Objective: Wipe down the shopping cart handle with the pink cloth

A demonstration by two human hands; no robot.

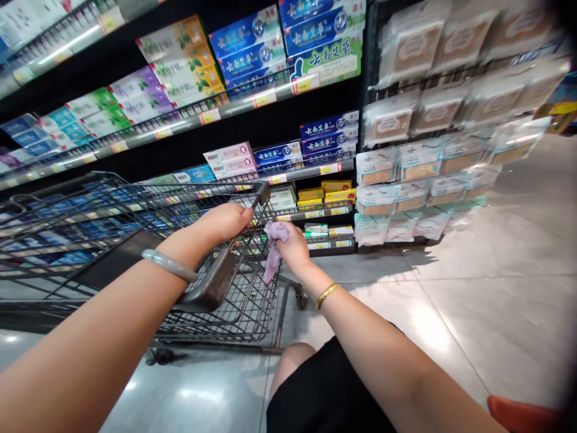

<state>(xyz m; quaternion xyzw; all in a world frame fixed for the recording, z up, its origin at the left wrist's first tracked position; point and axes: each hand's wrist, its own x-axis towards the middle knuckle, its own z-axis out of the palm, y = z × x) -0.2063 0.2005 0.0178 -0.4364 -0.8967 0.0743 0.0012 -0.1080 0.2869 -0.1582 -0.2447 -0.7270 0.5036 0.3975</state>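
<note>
A black wire shopping cart (216,325) fills the left and middle of the view. My left hand (225,221) is closed on the cart's top rail at its near right corner, with a pale bangle on the wrist. Just right of the cart, my right hand (293,245) grips a crumpled light purple cloth (274,240), one end of which hangs down beside the cart's mesh. A gold bangle circles my right wrist.
Shelves of boxed goods (246,51) run behind the cart. Hanging packets (417,159) cover the rack at the right. Grey tiled floor (451,313) spreads at the lower right, where something orange-red (518,415) shows at the bottom edge.
</note>
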